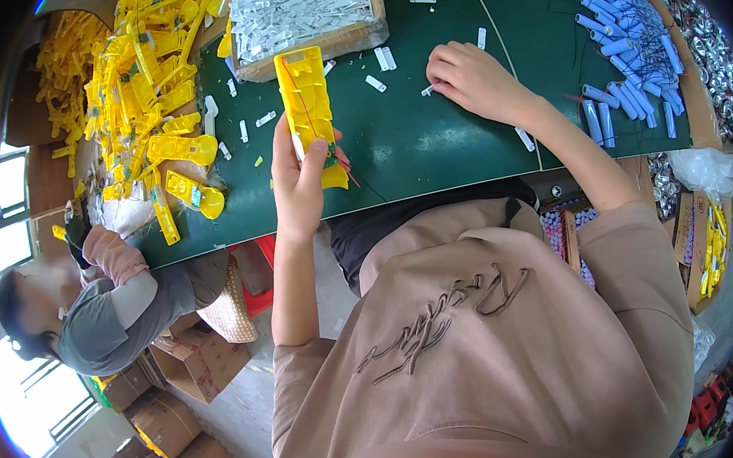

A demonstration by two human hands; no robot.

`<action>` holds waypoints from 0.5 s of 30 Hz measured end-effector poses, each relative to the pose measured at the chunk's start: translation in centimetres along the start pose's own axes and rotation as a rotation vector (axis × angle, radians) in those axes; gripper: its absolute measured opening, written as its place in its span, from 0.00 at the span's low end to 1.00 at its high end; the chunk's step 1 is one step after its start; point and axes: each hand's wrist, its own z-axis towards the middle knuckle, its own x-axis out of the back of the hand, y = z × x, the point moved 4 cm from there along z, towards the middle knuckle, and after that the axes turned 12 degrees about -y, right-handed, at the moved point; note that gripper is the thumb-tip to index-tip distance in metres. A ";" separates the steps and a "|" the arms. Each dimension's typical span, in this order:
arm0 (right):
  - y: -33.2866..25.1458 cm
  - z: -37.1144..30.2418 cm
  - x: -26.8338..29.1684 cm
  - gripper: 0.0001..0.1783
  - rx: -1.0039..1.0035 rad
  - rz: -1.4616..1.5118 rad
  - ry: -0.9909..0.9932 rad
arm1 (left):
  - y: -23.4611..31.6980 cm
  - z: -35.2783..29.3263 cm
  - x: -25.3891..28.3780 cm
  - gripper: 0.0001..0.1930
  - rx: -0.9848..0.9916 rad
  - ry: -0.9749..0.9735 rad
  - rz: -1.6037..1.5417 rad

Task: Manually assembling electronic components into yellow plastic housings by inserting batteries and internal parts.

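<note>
My left hand (300,176) is closed around the lower end of a yellow plastic flashlight-like housing (306,95). Its hollow, ribbed inside faces up, and a thin red wire runs along it. A bit of green shows at its lower end beside my thumb, with a red and a dark wire sticking out. My right hand (471,80) rests on the green table (441,157), fingers bent together and tips down at a small white plastic piece (427,90). The fingers partly hide that piece. More white plastic pieces (385,58) lie loose nearby.
A cardboard box of white pieces (306,17) stands at the far side. Yellow housings (150,83) are heaped to the left. Blue cylinders with wires (625,56) lie at right, beside shiny silver parts (715,67). Another person (111,304) sits at the left.
</note>
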 end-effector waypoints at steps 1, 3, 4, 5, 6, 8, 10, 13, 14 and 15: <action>-0.1 0.1 0.3 0.04 -0.003 -0.012 0.059 | 0.0 -0.1 -0.1 0.20 -0.002 0.005 -0.002; -0.8 0.4 1.0 0.05 -0.002 -0.025 0.117 | -0.1 -0.3 -0.3 0.21 0.012 -0.003 0.009; -1.3 0.8 1.5 0.05 -0.105 0.393 0.047 | 0.0 -0.6 -0.3 0.20 0.014 0.010 -0.002; -1.9 0.9 1.5 0.04 -0.220 0.805 -0.028 | 0.1 -0.8 -0.5 0.20 0.012 0.015 -0.005; -2.5 1.1 1.7 0.05 -0.150 1.097 0.037 | 0.3 -0.9 -0.9 0.20 0.005 0.004 -0.084; -4.0 1.5 2.9 0.04 -0.084 1.361 0.080 | 0.9 -1.3 -2.0 0.20 -0.020 -0.011 -0.210; -5.2 1.7 3.7 0.04 0.021 1.758 0.158 | 1.2 -1.8 -3.2 0.21 -0.059 -0.050 -0.281; -5.7 2.0 4.3 0.07 0.065 1.896 0.105 | 1.6 -2.4 -4.2 0.23 -0.091 -0.050 -0.326; -6.0 2.0 4.8 0.07 0.064 1.899 0.098 | 1.9 -2.6 -4.3 0.22 -0.105 -0.021 -0.293; -6.5 1.9 5.3 0.09 0.046 1.892 0.104 | 2.3 -2.8 -4.3 0.21 -0.118 0.007 -0.260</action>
